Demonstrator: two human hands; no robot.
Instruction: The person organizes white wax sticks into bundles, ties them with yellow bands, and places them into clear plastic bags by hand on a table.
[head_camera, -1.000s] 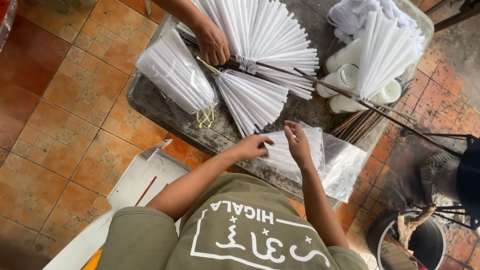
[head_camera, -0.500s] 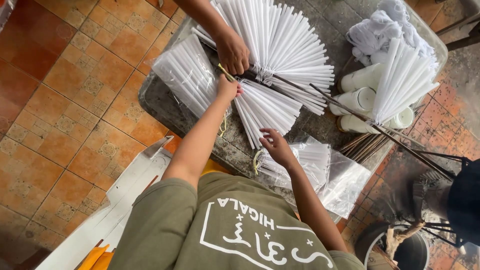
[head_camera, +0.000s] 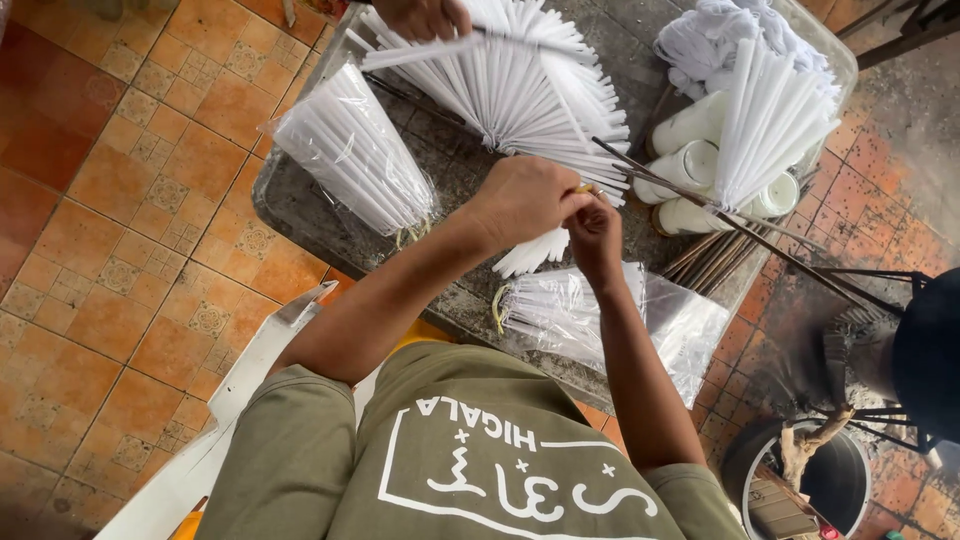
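My left hand (head_camera: 522, 200) is closed around a small bundle of white sticks (head_camera: 530, 256) that fans out below it over the grey metal tray (head_camera: 290, 205). My right hand (head_camera: 596, 226) meets it from the right, and its fingertips pinch a yellow rubber band (head_camera: 583, 188) at the bundle's neck. Just beneath my right forearm lies a bagged bundle of white sticks (head_camera: 590, 312) in clear plastic. Another person's hand (head_camera: 420, 14) at the top edge holds a single white stick over a large fan of white sticks (head_camera: 530, 90).
A second bagged bundle (head_camera: 350, 150) lies at the tray's left end. White cylinders (head_camera: 690, 160), another white fan (head_camera: 770, 120), thin dark sticks (head_camera: 745, 238) and white cloth (head_camera: 715, 35) crowd the right end. A white chair (head_camera: 250, 370) stands on the tiled floor, a bucket (head_camera: 800, 480) bottom right.
My left hand has left the far bagged bundle and come to the centre bundle. My right hand rose from the near bag to meet it. The other person's hand moved up.
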